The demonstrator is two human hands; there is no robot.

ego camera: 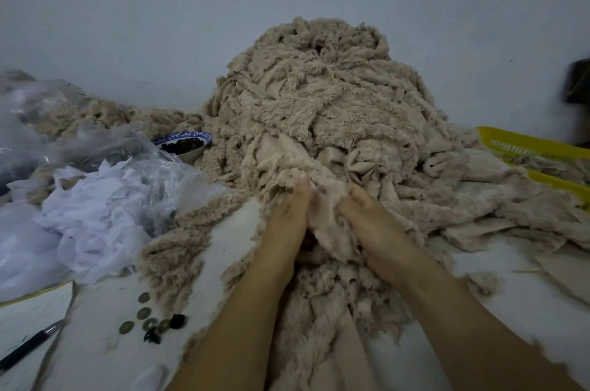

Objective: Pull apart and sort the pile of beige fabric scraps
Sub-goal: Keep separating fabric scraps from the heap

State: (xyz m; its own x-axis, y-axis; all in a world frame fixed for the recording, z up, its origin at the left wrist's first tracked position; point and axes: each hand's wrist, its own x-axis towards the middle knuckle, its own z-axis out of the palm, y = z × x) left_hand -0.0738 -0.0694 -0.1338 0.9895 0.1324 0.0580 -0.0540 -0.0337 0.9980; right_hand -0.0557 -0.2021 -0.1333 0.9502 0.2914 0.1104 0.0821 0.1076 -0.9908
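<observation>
Beige pile [319, 109] was the task's thing. At its near foot, the right hand [373, 224] curled its fingers round one scrap [325, 218]. The left hand [289, 218] lay along the same scrap; whether it pinched, I could not tell. Pulling apart seemed in hand, and next the hands should probably separate sideways. A yellow basket [523, 143] crowded the pile's right, plastic bags [105, 199] its left.

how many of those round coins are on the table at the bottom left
5 coins, all on the white table: one farthest, one just nearer, three nearest. The dark lumps beside them may hide more.
</observation>
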